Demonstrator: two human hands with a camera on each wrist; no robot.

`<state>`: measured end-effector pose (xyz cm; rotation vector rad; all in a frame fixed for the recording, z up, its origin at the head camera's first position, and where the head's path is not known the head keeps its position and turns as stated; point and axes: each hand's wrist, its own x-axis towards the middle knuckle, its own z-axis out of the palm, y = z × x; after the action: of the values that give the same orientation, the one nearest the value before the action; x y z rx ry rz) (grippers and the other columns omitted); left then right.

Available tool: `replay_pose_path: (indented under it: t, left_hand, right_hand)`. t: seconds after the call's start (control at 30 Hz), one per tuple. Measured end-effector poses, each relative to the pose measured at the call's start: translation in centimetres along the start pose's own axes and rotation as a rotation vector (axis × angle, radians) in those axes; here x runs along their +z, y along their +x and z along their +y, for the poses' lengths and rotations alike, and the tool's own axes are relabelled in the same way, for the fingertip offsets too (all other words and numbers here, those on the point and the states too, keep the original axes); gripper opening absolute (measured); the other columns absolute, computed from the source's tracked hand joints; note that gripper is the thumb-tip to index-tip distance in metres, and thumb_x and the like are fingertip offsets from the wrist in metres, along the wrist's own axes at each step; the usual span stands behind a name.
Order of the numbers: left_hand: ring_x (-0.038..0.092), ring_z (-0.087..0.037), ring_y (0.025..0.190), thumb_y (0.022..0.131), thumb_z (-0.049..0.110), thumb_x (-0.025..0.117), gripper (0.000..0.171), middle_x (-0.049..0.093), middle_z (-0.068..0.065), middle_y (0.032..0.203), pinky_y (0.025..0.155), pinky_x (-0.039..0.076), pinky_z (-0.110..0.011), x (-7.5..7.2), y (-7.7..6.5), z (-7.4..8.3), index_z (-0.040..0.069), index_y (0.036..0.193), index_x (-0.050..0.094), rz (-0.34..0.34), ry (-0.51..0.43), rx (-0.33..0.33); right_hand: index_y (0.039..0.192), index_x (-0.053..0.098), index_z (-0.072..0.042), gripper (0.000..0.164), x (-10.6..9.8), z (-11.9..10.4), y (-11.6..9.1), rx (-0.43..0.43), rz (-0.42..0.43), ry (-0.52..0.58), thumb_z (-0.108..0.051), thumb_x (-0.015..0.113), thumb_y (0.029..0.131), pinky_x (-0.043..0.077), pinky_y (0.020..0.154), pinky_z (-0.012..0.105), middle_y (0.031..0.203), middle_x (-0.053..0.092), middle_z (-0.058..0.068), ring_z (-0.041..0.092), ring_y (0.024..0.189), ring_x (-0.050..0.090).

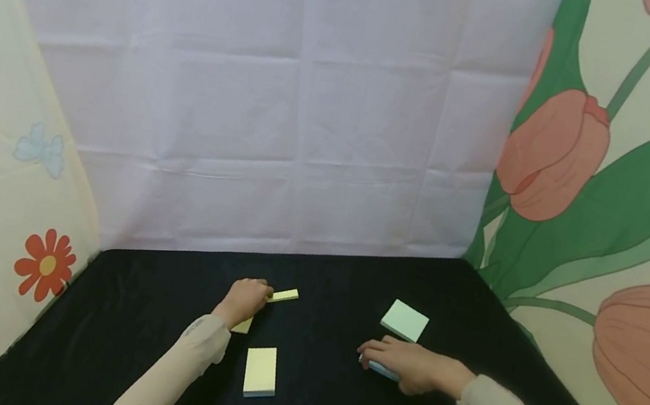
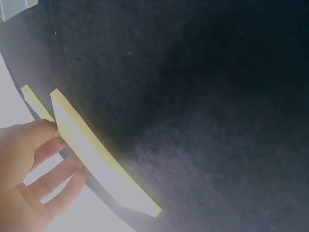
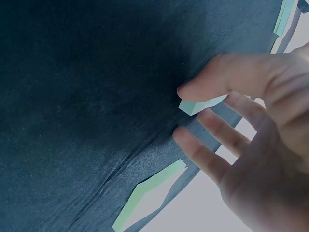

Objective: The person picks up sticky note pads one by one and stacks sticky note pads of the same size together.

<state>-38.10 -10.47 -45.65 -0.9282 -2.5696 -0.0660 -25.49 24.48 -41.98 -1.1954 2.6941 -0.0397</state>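
A narrow yellow pad [image 1: 286,295] is located on the black surface [image 1: 329,332], toward its far edge and somewhat left of its middle. One end of the pad is pinched between the thumb and fingers of the left hand [image 1: 243,299], the nearer of the two, with only a narrow gap left between them. As the governing relation, the pad's long axis is directed away from these fingertips, rightward and slightly toward the far edge, so that the free end is pointed clear of the grip. A wider yellow pad [image 1: 243,326] is partly covered by the left hand, just on the near side of the narrow one. Well apart, toward the right edge, a light blue pad [image 1: 382,370] is held beneath the right hand [image 1: 410,365] between thumb and fingers (the index fingertip cannot be made out in the right wrist view). A pale green pad [image 1: 405,320] is set just beyond that hand, toward the far right corner. A yellow-topped stack [image 1: 261,369], blue at its base, is placed closer to the person. The far edge is backed by a white cloth [image 1: 233,94].
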Motion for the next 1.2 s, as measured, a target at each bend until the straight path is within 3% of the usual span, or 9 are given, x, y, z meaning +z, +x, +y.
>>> replay_pose_path:
  t: [0.17, 0.37, 0.7, 1.2]
  left_hand:
    - [0.067, -0.027, 0.07, 0.084, -0.001, 0.071, 0.011, 0.069, -0.008, 0.083, 0.063, 0.055, -0.04, -0.34, 0.0, 0.0, 0.007, 0.09, 0.077, -0.008, -0.007, 0.002]
    - [0.068, -0.026, 0.071, 0.084, -0.001, 0.07, 0.013, 0.07, -0.008, 0.085, 0.063, 0.055, -0.039, -0.14, 0.05, -0.17, 0.007, 0.09, 0.078, -0.003, -0.003, 0.004]
    - [0.068, -0.027, 0.075, 0.084, -0.002, 0.07, 0.013, 0.071, -0.009, 0.087, 0.066, 0.055, -0.04, -0.21, 0.26, -0.27, 0.006, 0.091, 0.078, -0.036, -0.037, -0.018]
    - [0.067, -0.025, 0.074, 0.085, 0.0, 0.071, 0.012, 0.071, -0.008, 0.086, 0.066, 0.055, -0.039, 0.06, 0.45, -0.06, 0.007, 0.091, 0.079, -0.042, -0.025, -0.029]
  right_hand:
    - [0.121, 0.053, -0.022, 0.072, -0.29, 0.03, -0.1, -0.033, 0.026, 0.001, 0.017, 0.073, 0.064, 0.046, 0.078, 0.026, 0.14, 0.046, 0.002, 0.013, 0.114, 0.048]
    - [0.122, 0.053, -0.024, 0.071, -0.35, 0.16, -0.11, -0.001, 0.013, 0.059, 0.009, 0.08, 0.065, 0.047, 0.084, 0.029, 0.14, 0.045, -0.002, 0.011, 0.114, 0.046]
    - [0.117, 0.053, -0.024, 0.063, -0.57, 0.49, 0.21, 0.0, -0.003, 0.108, -0.003, 0.085, 0.066, 0.046, 0.081, 0.029, 0.132, 0.044, -0.004, 0.01, 0.107, 0.046]
    - [0.122, 0.058, -0.021, 0.057, -0.98, 0.67, 0.07, 0.049, -0.04, 0.121, -0.015, 0.085, 0.072, 0.047, 0.09, 0.033, 0.131, 0.047, -0.002, 0.015, 0.115, 0.049]
